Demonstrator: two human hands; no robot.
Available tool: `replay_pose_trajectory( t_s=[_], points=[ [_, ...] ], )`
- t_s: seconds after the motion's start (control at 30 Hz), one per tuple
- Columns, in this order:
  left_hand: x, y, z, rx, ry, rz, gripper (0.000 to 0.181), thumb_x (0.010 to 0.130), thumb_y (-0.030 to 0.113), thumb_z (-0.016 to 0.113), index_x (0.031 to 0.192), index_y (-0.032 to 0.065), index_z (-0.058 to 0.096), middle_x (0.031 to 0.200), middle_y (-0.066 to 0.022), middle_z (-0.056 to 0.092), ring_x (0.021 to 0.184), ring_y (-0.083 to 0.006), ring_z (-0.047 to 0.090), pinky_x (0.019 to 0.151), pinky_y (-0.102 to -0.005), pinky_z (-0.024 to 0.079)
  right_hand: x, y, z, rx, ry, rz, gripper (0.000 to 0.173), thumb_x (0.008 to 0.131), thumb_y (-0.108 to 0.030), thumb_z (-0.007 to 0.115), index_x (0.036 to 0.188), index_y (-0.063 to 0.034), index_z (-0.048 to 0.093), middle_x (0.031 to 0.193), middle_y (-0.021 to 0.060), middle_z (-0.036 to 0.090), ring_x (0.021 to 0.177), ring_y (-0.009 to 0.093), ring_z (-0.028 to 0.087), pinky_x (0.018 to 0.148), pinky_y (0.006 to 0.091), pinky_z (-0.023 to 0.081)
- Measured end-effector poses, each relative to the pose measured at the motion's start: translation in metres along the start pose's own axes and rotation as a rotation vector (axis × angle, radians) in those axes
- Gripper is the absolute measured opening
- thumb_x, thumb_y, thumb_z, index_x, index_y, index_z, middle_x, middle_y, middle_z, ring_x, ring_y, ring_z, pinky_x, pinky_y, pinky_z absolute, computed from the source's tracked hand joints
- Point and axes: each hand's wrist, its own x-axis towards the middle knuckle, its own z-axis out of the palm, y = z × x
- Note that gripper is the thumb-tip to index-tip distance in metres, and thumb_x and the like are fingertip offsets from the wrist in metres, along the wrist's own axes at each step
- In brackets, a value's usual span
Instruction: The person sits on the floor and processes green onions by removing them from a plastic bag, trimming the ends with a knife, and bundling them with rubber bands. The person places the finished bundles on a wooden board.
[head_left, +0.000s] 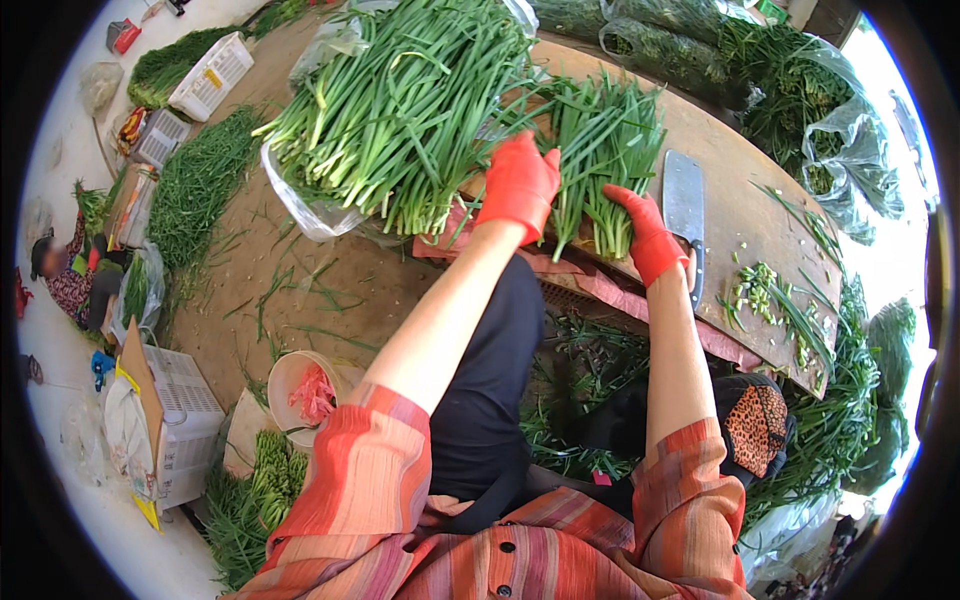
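Note:
My left hand (521, 184), in a red rubber glove, is between a large heap of green garlic chives (397, 112) on a clear plastic bag and a smaller bunch of chives (600, 157) on the wooden board. Its fingers are partly hidden near the leaves, so its hold cannot be told. My right hand (646, 229), gloved the same way, touches the cut end of the smaller bunch with its thumb and fingers apart. A cleaver (682, 199) with a black handle lies flat on the board, just right of that bunch.
Cut stem pieces (757, 289) lie on the board's right part. Bagged greens (817, 112) stand behind it. Below left are a bucket (281, 390) with red plastic inside and a white crate (176, 427). Another person (75, 277) sits at the far left beside piled greens (202, 187).

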Motion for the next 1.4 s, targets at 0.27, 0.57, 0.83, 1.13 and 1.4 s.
replay_pose_trajectory(
  t_s=[0.27,0.57,0.83,1.13,1.4],
  points=[
    [-0.01,0.015,0.056,-0.565,-0.434,-0.352,0.086,0.081,0.07,0.065,0.111,-0.0105,0.065,0.106,-0.0278,0.069,0.103,-0.0383,0.067,0.089,-0.0436,0.051,-0.014,0.001,-0.007,0.141,-0.005,0.102,0.043,0.088,-0.022,0.073,0.123,-0.0008,0.06,0.107,0.0117,0.071,0.087,0.024,0.07,0.08,0.0374,0.058],
    [0.007,0.063,0.034,-1.167,-0.292,0.238,0.078,0.07,0.038,0.09,0.125,-0.0039,0.055,0.108,-0.0139,0.069,0.101,-0.0237,0.064,0.092,-0.0347,0.05,-0.071,-0.069,0.009,-0.127,-0.193,-0.442,0.059,0.091,-0.025,0.073,0.138,-0.0002,0.048,0.124,0.0081,0.064,0.11,0.017,0.06,0.092,0.0326,0.051],
    [0.004,0.047,0.054,-0.863,-0.457,0.25,0.118,0.053,0.041,0.098,0.144,0.0,0.034,0.135,-0.0131,0.057,0.125,-0.0252,0.053,0.106,-0.0377,0.044,-0.044,-0.032,-0.023,-1.456,0.075,-0.524,0.045,0.099,-0.021,0.046,0.14,-0.0025,0.048,0.142,0.0077,0.052,0.128,0.023,0.048,0.11,0.04,0.037],
    [0.008,0.043,0.068,-1.153,-0.455,0.081,0.105,0.055,0.026,0.099,0.137,0.002,0.04,0.123,-0.0093,0.064,0.111,-0.0211,0.061,0.097,-0.0355,0.051,-0.009,-0.039,-0.007,-1.421,0.066,-0.617,0.042,0.096,-0.029,0.048,0.127,-0.0022,0.055,0.097,0.0254,0.069,0.092,0.045,0.066,0.081,0.0513,0.053],
    [0.0,0.046,0.043,-1.318,-0.632,-0.301,0.039,0.079,0.022,0.081,0.112,0.0038,0.069,0.104,-0.0049,0.072,0.094,-0.0168,0.068,0.085,-0.0313,0.055,-0.065,-0.084,0.024,-1.357,0.019,-0.356,0.075,0.092,-0.053,0.058,0.149,-0.011,0.032,0.118,0.032,0.062,0.113,0.048,0.058,0.093,0.0493,0.048]
  ],
)
